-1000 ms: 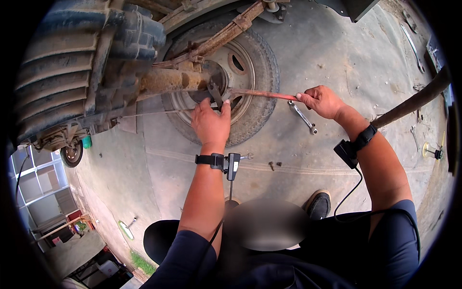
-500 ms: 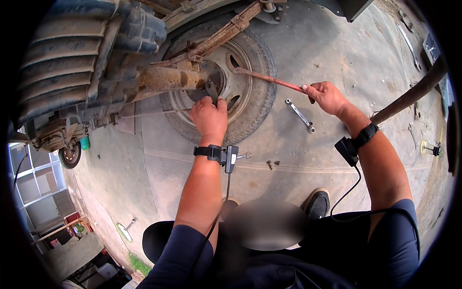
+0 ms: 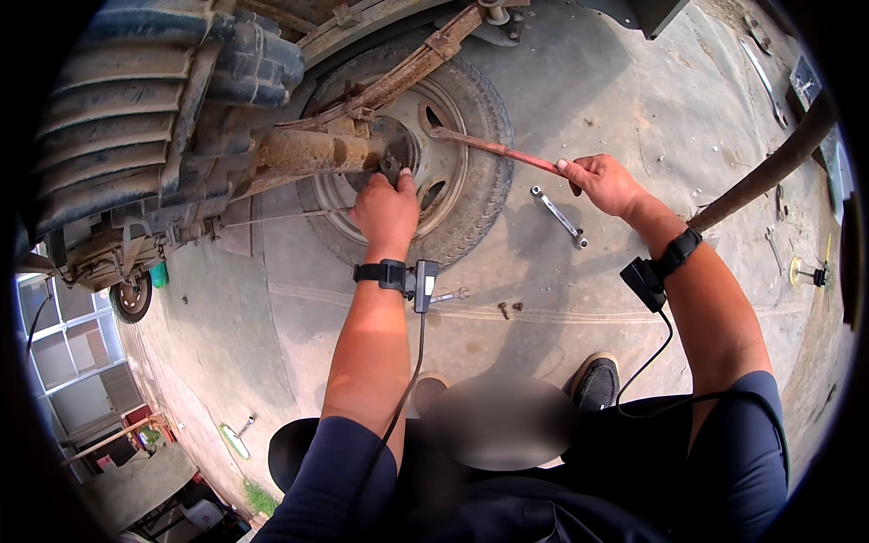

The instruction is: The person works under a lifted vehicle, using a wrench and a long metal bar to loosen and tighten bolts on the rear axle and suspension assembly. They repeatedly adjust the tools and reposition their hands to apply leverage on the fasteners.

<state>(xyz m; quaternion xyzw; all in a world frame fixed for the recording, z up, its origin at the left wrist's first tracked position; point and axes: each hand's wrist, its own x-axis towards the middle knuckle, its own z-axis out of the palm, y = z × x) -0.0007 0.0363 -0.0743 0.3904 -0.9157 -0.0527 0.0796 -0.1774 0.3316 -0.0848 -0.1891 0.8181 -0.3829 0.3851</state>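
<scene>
My left hand [image 3: 386, 215] is closed at the inner side of the wheel, beside the hub end of a rusty axle tube [image 3: 312, 151]. Its thumb and fingers pinch a small dark metal piece [image 3: 391, 166]; the exact kind is unclear. My right hand [image 3: 602, 185] grips the near end of a reddish pry bar [image 3: 507, 151]. The bar's far, worn tip lies against the wheel rim [image 3: 450, 158], by a slot in it. Around the rim sits a dusty tire [image 3: 493, 109]. A rusty leaf spring [image 3: 407, 81] crosses above the axle.
On the concrete lie a double-ended box wrench [image 3: 559, 217], another wrench [image 3: 450, 296] and two bolts [image 3: 504, 310]. A dark pole [image 3: 769, 176] slants in at the right. Ribbed undercarriage [image 3: 113, 113] fills the upper left. A long wrench [image 3: 765, 81] lies far right.
The dark piece at my left fingertips has turned and shows shorter. My left hand has shifted slightly; my right hand keeps its hold on the pry bar. The whole view has moved a little.
</scene>
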